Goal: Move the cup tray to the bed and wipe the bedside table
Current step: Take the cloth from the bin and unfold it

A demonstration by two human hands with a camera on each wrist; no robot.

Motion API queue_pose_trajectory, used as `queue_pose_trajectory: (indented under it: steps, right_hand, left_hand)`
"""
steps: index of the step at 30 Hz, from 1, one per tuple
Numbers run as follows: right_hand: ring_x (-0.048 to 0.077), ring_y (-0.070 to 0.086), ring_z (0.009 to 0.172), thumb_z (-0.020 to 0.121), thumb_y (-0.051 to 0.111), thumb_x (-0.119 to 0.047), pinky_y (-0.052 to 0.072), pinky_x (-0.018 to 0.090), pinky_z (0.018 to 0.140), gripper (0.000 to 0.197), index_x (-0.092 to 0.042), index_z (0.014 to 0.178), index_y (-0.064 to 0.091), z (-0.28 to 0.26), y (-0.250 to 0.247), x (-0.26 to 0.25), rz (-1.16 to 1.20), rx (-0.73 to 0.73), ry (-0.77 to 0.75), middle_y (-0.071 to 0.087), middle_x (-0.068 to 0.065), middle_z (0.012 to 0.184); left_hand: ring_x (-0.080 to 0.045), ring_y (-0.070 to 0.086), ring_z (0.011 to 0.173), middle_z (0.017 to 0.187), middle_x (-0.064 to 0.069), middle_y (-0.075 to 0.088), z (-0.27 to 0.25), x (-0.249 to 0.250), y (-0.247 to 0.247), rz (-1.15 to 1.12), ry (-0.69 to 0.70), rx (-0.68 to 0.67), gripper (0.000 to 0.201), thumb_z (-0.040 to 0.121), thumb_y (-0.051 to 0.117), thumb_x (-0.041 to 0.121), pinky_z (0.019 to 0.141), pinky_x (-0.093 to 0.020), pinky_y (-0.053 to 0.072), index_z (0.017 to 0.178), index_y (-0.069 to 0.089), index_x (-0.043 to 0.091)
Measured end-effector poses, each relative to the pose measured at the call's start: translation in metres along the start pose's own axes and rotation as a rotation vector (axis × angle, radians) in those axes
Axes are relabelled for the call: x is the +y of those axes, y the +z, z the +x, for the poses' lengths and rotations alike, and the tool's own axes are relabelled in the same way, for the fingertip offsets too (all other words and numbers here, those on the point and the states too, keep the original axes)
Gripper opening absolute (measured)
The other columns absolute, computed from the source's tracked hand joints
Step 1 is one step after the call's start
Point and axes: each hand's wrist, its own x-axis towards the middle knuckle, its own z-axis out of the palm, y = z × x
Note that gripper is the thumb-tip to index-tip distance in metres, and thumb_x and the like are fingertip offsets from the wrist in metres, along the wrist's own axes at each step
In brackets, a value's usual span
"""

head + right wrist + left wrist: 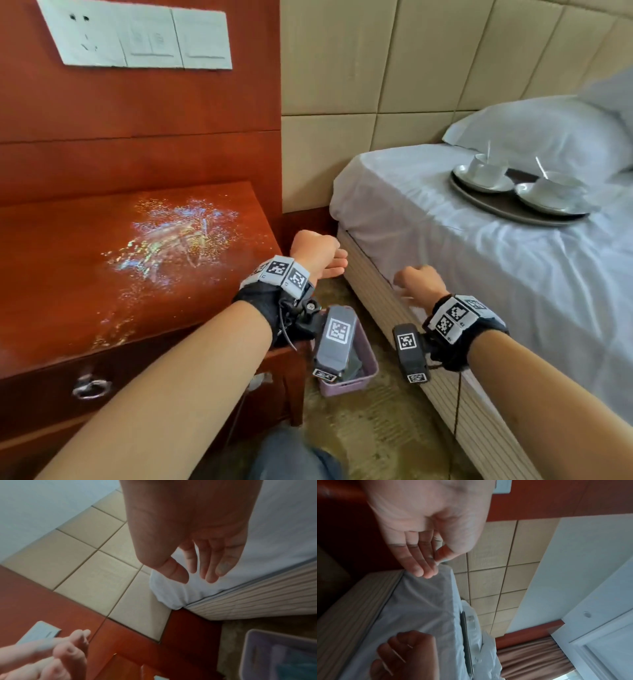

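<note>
Overhead, the tray (507,205) sits on the bed (479,260); wrist views show both hands' fingers (419,566) loose, holding nothing.

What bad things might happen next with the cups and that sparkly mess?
1. The round dark tray holding white cups sits on the soft white bed; leaning on the mattress might tip them.
2. Glittery residue covers the red-brown wooden bedside table; both hands hold no cloth, so brushing past may spread it.
</note>
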Motion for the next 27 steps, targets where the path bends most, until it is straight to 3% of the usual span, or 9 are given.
queue_pose_trajectory:
  steps: [4,9,11,13,15,18,22,24,27]
  right_hand:
    - [0.021,0.059,0.065,0.085,0.053,-0.011,0.045,0.03,0.064,0.01,-0.004,0.086,0.06,0.009,-0.026,0.044,0.06,-0.156,0.157,0.061,0.009,0.079]
    - [0.015,0.055,0.059,0.09,0.049,-0.006,0.035,0.025,0.059,0.014,-0.011,0.081,0.057,0.043,-0.022,0.091,0.102,-0.242,0.301,0.061,0.005,0.075]
    - [0.015,0.054,0.06,0.091,0.046,-0.006,0.035,0.025,0.058,0.015,-0.01,0.079,0.056,0.053,-0.012,0.106,0.131,-0.265,0.354,0.061,0.005,0.074]
    - [0.016,0.049,0.058,0.093,0.043,-0.008,0.033,0.025,0.056,0.018,-0.009,0.078,0.053,0.06,0.001,0.12,0.176,-0.306,0.417,0.06,0.007,0.071]
    - [0.017,0.041,0.054,0.092,0.041,-0.006,0.029,0.023,0.052,0.019,-0.006,0.076,0.051,0.068,0.012,0.131,0.256,-0.338,0.478,0.059,0.007,0.06]
    - [0.016,0.04,0.053,0.092,0.042,-0.006,0.03,0.018,0.047,0.017,-0.007,0.077,0.05,0.086,0.028,0.145,0.33,-0.368,0.529,0.058,0.007,0.062]
    - [0.012,0.047,0.057,0.093,0.042,-0.01,0.036,0.021,0.052,0.018,-0.014,0.078,0.052,0.104,0.057,0.156,0.352,-0.414,0.567,0.057,0.002,0.073]
    - [0.012,0.053,0.063,0.093,0.043,-0.013,0.04,0.022,0.054,0.018,-0.014,0.079,0.054,0.109,0.072,0.163,0.358,-0.416,0.595,0.059,0.001,0.075]
    - [0.012,0.055,0.064,0.094,0.042,-0.016,0.041,0.02,0.046,0.02,-0.013,0.08,0.055,0.12,0.095,0.174,0.36,-0.409,0.602,0.06,0.001,0.078]
  left_hand:
    - [-0.016,0.061,0.059,0.076,-0.009,0.065,0.019,-0.026,0.055,-0.041,-0.074,-0.076,0.013,0.093,0.048,0.004,0.052,-0.023,0.056,0.102,0.056,0.0]
    - [-0.016,0.061,0.058,0.075,-0.009,0.063,0.056,-0.069,0.09,-0.057,-0.22,-0.094,0.016,0.093,0.045,0.003,0.044,-0.021,0.053,0.104,0.055,-0.001]
    - [-0.021,0.063,0.065,0.08,-0.011,0.064,0.076,-0.096,0.087,-0.096,-0.312,-0.065,0.018,0.096,0.041,0.004,0.052,-0.025,0.055,0.105,0.055,-0.003]
    - [-0.027,0.065,0.078,0.088,-0.014,0.065,0.091,-0.124,0.082,-0.171,-0.425,-0.06,0.022,0.099,0.039,0.007,0.074,-0.032,0.053,0.103,0.058,-0.003]
    - [-0.022,0.059,0.068,0.079,-0.011,0.06,0.105,-0.143,0.079,-0.219,-0.482,-0.027,0.019,0.1,0.038,0.008,0.084,-0.032,0.05,0.106,0.055,0.003]
    - [-0.019,0.052,0.059,0.068,-0.009,0.053,0.128,-0.163,0.081,-0.253,-0.552,0.06,0.022,0.101,0.037,0.009,0.058,-0.027,0.049,0.088,0.052,0.0]
    - [-0.018,0.06,0.039,0.046,-0.009,0.06,0.151,-0.195,0.085,-0.293,-0.612,0.089,0.032,0.1,0.036,0.007,0.039,-0.021,0.049,0.072,0.049,-0.001]
    - [-0.021,0.06,0.039,0.047,-0.011,0.06,0.157,-0.205,0.084,-0.349,-0.634,0.084,0.031,0.099,0.035,0.005,0.04,-0.022,0.049,0.071,0.048,0.0]
    - [-0.023,0.054,0.06,0.069,-0.012,0.056,0.171,-0.218,0.076,-0.35,-0.67,0.091,0.02,0.095,0.037,0.002,0.052,-0.033,0.046,0.08,0.051,-0.002]
